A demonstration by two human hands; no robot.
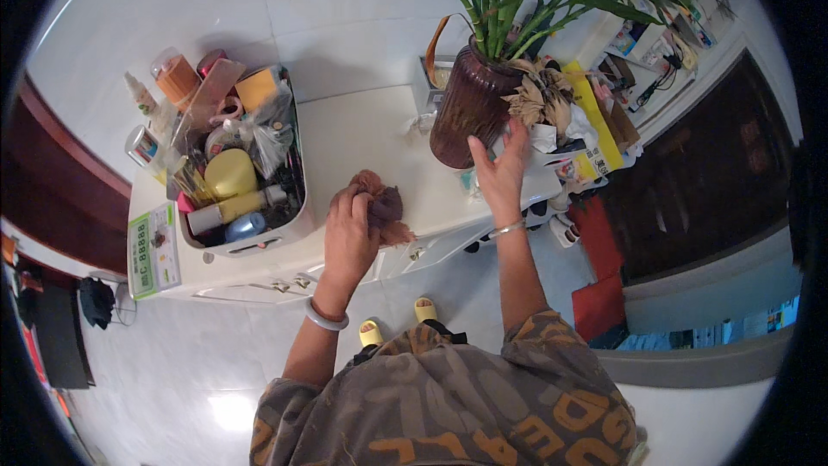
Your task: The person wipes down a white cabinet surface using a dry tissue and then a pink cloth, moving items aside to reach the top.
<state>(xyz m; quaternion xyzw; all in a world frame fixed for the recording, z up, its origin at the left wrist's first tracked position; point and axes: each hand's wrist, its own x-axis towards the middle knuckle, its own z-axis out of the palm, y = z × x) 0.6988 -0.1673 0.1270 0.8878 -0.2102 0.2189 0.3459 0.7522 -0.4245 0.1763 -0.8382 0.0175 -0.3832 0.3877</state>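
Observation:
My left hand [350, 233] is closed around a crumpled brown cloth [388, 204], pressed onto the white cabinet top [349, 123]. My right hand [503, 175] has its thumb and fingers spread beside the lower part of a ribbed, dark reddish-brown vase [467, 110]. Whether its fingertips touch the vase I cannot tell. Green leafy stalks [495, 19] rise out of the vase, which looks tilted in this wide view. A small box [427, 94] stands behind it, against the wall.
On the left, a white bin [284, 236] holds bottles, tape and plastic bags. A printed card [154, 251] lies at the cabinet's left end. Crumpled brown paper [540, 94] and a yellow packet [598, 136] crowd the right end. Drawer handles [417, 254] stick out in front.

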